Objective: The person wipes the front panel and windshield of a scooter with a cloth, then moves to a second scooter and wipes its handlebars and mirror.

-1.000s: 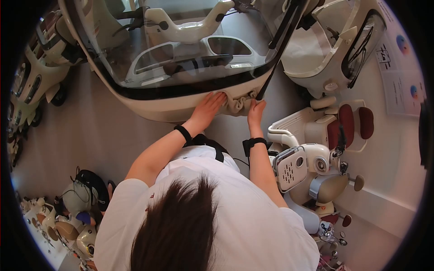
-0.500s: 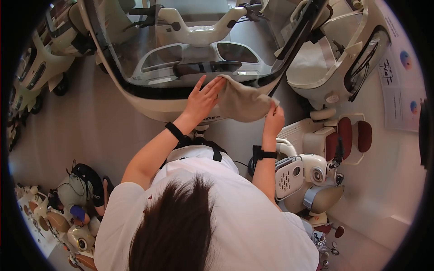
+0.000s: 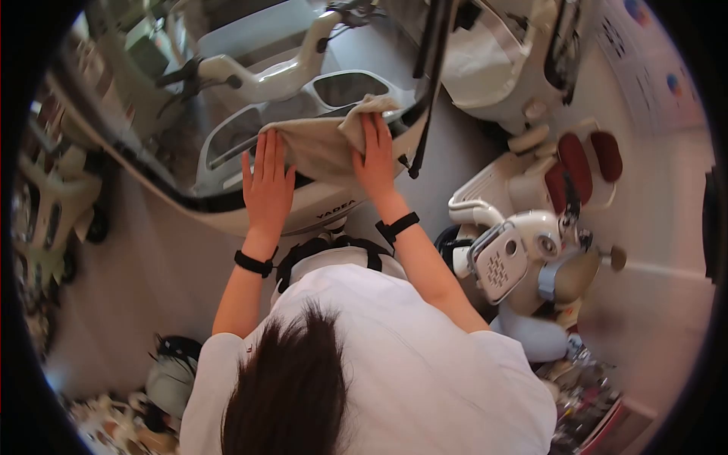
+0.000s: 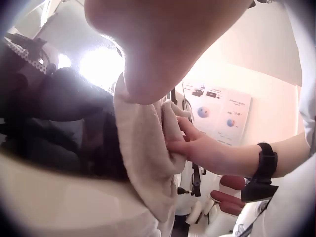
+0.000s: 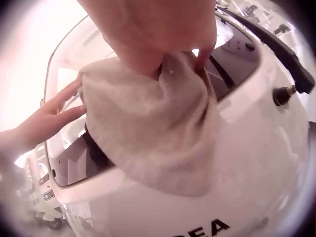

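A grey floor (image 3: 144,258) and a pale wall (image 3: 667,303) enclose a room crowded with light-coloured scooters. The right hand (image 3: 375,171) has its grip on a beige cloth (image 3: 315,152), holding a bunched fold between thumb and fingers, as the left wrist view shows. The left hand (image 3: 268,186) is released: its fingers lie straight, fingertips touching the cloth's edge. Taking the cloth as the centre of the dial in the head view, the right hand is towards 3 o'clock and the left towards 8. The cloth drapes across the lower windscreen (image 3: 182,144) of a white vehicle (image 3: 303,212), just above the black lettering (image 3: 336,209) at 6. Behind the glass, a white handlebar (image 3: 269,85) sits at 11; a black wiper (image 3: 431,102) stands at 2. Farther out, red seats (image 3: 574,171) are at 3, a scooter with a perforated panel (image 3: 500,265) at 4.
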Demonstrator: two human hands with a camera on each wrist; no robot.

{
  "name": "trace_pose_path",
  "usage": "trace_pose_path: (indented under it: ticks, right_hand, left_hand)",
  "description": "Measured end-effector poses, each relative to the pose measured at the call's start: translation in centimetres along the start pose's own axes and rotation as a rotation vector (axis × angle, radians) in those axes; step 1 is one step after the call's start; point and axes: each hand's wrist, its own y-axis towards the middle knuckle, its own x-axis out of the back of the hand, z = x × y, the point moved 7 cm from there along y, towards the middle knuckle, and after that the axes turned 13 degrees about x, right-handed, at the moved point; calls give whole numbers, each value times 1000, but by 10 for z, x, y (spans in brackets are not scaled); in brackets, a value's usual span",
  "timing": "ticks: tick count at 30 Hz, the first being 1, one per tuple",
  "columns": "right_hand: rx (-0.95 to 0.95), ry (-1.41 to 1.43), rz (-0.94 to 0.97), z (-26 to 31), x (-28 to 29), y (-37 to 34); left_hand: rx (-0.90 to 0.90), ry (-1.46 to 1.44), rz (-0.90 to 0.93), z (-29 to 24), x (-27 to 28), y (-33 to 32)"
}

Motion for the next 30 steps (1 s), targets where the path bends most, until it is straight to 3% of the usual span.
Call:
trace_pose_path:
  ticks: [2, 6, 8, 9, 11, 13, 15, 17, 19, 21, 30]
  right_hand:
    - [-102, -74, 128, -21, -10, -38]
    - [-293, -54, -2, -58, -7, -73]
    - [-330, -25, 123, -75, -15, -88]
    - [-362, -56, 85, -76, -6, -89]
    - [-454, 25, 248, -63, -2, -93]
    - [-505, 31, 205, -53, 5, -98]
    - [-534, 64, 281, -48, -3, -106]
    - [-561, 62, 301, -43, 3, -108]
    - [-578, 72, 336, -40, 6, -114]
    - [-546, 128, 415, -35, 3, -121]
    - [-501, 348, 408, -40, 23, -134]
  left_hand:
    - [-66, 20, 19, -11, -11, -2]
    - [-217, 20, 4, -44, -37, -7]
    - [-288, 7, 28, -66, -44, -9]
    - [-342, -15, 22, -80, -48, -12]
    - [-432, -30, 58, -103, -63, -21]
    - [-557, -92, 91, -120, -82, -37]
    - [-648, -131, 268, -124, -110, -57]
    - [-692, -232, 277, -126, -108, -68]
    - [-649, -254, 370, -120, -110, -75]
    - [-670, -277, 345, -114, -101, -82]
    - [-517, -173, 309, -112, -83, -68]
